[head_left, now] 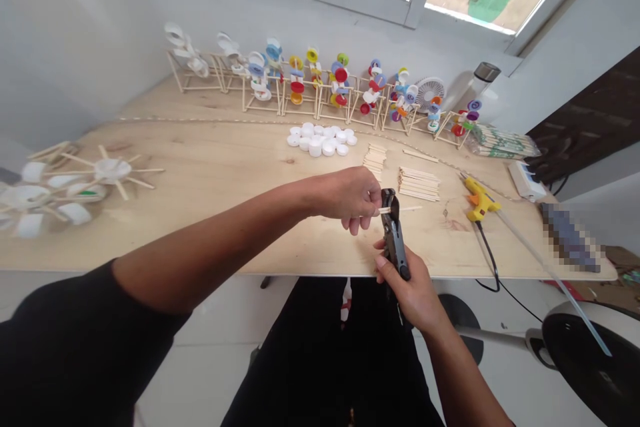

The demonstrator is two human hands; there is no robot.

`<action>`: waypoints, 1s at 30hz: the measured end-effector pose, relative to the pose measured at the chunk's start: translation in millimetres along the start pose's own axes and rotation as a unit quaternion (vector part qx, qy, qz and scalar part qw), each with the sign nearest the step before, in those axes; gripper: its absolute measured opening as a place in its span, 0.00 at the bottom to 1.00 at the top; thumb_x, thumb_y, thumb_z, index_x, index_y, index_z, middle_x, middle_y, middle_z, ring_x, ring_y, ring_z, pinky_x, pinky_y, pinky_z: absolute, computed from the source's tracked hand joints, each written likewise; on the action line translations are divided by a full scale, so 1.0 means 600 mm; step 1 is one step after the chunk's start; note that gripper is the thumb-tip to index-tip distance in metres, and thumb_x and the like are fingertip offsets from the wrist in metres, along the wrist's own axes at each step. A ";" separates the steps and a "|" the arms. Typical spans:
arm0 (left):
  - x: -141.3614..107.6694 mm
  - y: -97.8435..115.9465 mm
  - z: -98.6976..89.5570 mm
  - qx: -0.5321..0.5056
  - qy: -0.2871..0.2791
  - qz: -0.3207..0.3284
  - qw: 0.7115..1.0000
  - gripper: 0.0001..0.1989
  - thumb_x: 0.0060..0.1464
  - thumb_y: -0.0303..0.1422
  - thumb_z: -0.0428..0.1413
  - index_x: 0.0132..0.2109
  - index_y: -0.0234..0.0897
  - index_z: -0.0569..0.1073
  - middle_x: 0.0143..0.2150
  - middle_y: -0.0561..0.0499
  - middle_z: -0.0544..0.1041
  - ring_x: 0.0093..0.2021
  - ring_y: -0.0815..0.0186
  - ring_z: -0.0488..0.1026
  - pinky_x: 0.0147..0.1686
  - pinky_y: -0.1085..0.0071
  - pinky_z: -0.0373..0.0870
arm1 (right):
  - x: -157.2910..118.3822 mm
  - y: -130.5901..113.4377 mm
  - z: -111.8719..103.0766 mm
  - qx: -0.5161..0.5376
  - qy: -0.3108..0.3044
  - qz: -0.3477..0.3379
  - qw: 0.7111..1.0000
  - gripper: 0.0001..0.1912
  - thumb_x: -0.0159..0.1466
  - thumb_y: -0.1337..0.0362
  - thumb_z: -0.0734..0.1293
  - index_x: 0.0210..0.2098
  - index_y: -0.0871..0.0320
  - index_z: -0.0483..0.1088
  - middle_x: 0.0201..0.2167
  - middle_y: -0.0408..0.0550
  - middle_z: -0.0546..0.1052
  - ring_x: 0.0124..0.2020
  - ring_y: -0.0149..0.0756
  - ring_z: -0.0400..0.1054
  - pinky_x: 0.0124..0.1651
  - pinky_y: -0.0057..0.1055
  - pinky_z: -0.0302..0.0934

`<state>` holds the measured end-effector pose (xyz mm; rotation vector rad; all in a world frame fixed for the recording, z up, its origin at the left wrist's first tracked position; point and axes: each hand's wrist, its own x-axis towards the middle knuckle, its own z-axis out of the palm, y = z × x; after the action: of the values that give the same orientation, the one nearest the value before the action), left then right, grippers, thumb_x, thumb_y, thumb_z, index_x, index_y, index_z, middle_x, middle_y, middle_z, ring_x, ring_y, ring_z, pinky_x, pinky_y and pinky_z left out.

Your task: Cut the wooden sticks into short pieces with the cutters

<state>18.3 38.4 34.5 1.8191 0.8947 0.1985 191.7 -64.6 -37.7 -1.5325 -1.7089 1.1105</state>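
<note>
My left hand [350,195] pinches a thin wooden stick [411,208] over the front part of the table. The stick runs between the jaws of a black hand cutter [395,240], its far end poking out to the right. Wrapped round the cutter's handles is my right hand [415,290], thumb along the side. Beyond the hands lie a bundle of cut sticks [419,183] and a second pile of short sticks [375,159], partly behind my left hand. White bottle caps [320,140] sit grouped to the left of these.
Several stick-frame wheels with coloured caps [340,90] line the wall side. Spoked cap pieces [111,170] lie at the left. On the right are a yellow glue gun [481,200] with a long glue stick, a power strip [526,180] and packaged sticks [505,142].
</note>
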 end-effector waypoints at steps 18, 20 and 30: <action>0.005 0.010 -0.005 -0.001 -0.024 -0.030 0.999 0.05 0.47 0.27 0.48 0.27 0.33 0.67 0.22 0.53 0.75 0.20 0.71 0.71 0.21 0.76 0.66 | 0.001 0.002 0.003 0.027 0.005 0.006 1.000 0.14 0.61 0.57 0.59 0.41 0.59 0.64 0.20 0.39 0.67 0.25 0.32 0.63 0.32 0.28 0.58; 0.005 0.011 -0.005 0.002 -0.026 -0.032 0.999 0.05 0.47 0.27 0.48 0.28 0.33 0.67 0.22 0.53 0.75 0.19 0.70 0.71 0.21 0.75 0.67 | 0.001 0.001 0.002 0.033 0.001 0.006 0.999 0.14 0.61 0.57 0.59 0.41 0.59 0.64 0.21 0.40 0.67 0.25 0.32 0.64 0.31 0.28 0.58; 0.004 0.021 -0.003 -0.001 -0.020 -0.034 0.999 0.05 0.47 0.26 0.48 0.26 0.32 0.67 0.21 0.52 0.74 0.18 0.70 0.71 0.18 0.75 0.65 | 0.003 0.007 0.007 -0.002 0.023 -0.002 1.000 0.14 0.61 0.56 0.59 0.39 0.59 0.65 0.19 0.39 0.66 0.22 0.31 0.62 0.27 0.27 0.57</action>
<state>25.1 39.5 45.5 1.7820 0.9261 0.1212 189.9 -63.5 -43.8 -1.5447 -1.6842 1.0615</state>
